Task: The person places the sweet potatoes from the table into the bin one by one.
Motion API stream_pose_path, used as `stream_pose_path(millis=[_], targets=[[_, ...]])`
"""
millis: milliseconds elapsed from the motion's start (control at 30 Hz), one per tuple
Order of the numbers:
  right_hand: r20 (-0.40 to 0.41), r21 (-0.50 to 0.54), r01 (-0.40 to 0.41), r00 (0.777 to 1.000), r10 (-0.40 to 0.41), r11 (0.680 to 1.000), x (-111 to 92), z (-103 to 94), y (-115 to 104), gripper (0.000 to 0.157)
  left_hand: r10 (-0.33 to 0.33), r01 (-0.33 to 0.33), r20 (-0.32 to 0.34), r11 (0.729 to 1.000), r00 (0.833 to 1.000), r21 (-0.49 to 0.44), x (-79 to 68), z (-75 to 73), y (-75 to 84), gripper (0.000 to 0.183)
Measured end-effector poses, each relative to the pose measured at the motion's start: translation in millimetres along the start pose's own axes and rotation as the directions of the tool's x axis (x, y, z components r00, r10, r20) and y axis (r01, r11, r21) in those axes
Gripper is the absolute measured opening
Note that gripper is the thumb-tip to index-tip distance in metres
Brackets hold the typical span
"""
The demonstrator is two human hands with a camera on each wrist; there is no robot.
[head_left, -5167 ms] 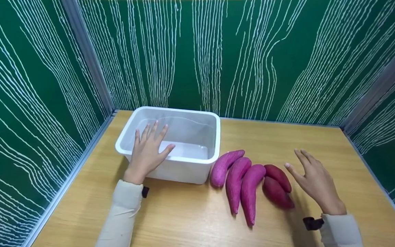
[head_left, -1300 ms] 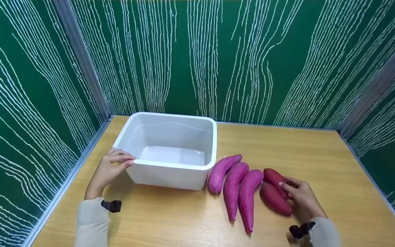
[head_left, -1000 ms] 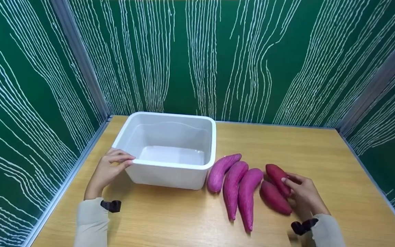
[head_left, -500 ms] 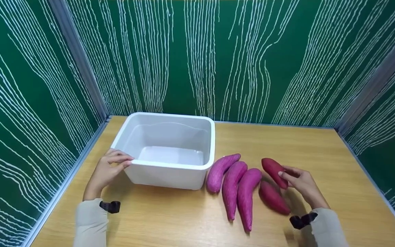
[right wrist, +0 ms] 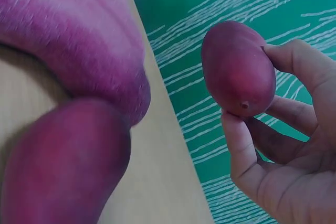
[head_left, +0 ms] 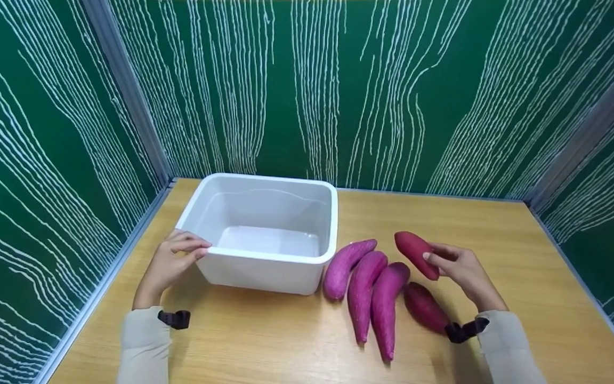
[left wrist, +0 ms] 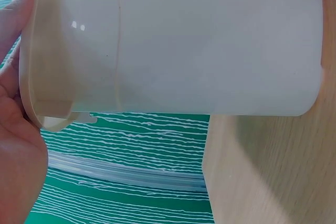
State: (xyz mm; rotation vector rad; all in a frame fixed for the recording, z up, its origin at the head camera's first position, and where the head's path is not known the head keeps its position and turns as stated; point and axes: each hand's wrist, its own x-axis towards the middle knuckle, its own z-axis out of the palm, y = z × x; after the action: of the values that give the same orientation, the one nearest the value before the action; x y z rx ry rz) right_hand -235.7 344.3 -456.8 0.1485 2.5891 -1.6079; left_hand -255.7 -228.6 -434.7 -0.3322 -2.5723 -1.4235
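Note:
My left hand (head_left: 166, 264) pinches the front-left corner of the rim of a white plastic tub (head_left: 264, 272), which stands on the table. In the left wrist view, the fingers are at the rim of the same tub (left wrist: 210, 40). With thumb and fingertips, my right hand (head_left: 464, 272) holds a dark red sweet potato (head_left: 409, 249) up above the table. The right wrist view shows this sweet potato (right wrist: 236, 72) end-on, between thumb and fingers. A second dark red sweet potato (head_left: 425, 306) lies below it, partly hidden by the right wrist camera.
Three long curved pinkish-purple vegetables (head_left: 360, 298) lie side by side on the wooden table (head_left: 264, 341), right of the tub. Green walls (head_left: 371, 106) with wavy white lines close off the back and sides. Grey metal posts (head_left: 126, 90) stand at the corners.
My left hand went from over the tub to its rim. My right hand took hold of the upper red sweet potato, lifted it off the table and moved it toward the back left.

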Motion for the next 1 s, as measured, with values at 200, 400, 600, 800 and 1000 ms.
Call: stream_pose_path(millis=[200,400,600,800,1000], targets=[[0.020,-0.008,0.021,1.000,-0.021,1.000,2,5.9,-15,0.071,0.018,-0.018,-0.011,1.000,1.000,-0.017,1.1,1.9,-2.4,0.021],[0.025,-0.005,0.024,0.999,-0.024,1.000,6,10.4,-28,0.072,0.010,-0.010,0.000,0.999,1.000,-0.037,0.8,1.1,-2.0,0.020],[0.039,0.022,0.050,0.998,-0.050,0.999,10,13.9,-39,0.070,0.009,-0.009,0.005,0.999,1.000,-0.044,2.8,1.7,-0.8,0.020],[0.046,0.004,0.058,0.997,-0.058,0.998,14,13.4,-52,0.071,-0.004,0.005,0.017,0.998,1.000,-0.056,4.6,4.5,0.6,0.019],[0.074,0.020,0.121,0.990,-0.122,0.992,24,23.3,-76,0.067,-0.014,0.014,0.000,1.000,1.000,-0.021,2.4,1.8,-2.1,0.018]])
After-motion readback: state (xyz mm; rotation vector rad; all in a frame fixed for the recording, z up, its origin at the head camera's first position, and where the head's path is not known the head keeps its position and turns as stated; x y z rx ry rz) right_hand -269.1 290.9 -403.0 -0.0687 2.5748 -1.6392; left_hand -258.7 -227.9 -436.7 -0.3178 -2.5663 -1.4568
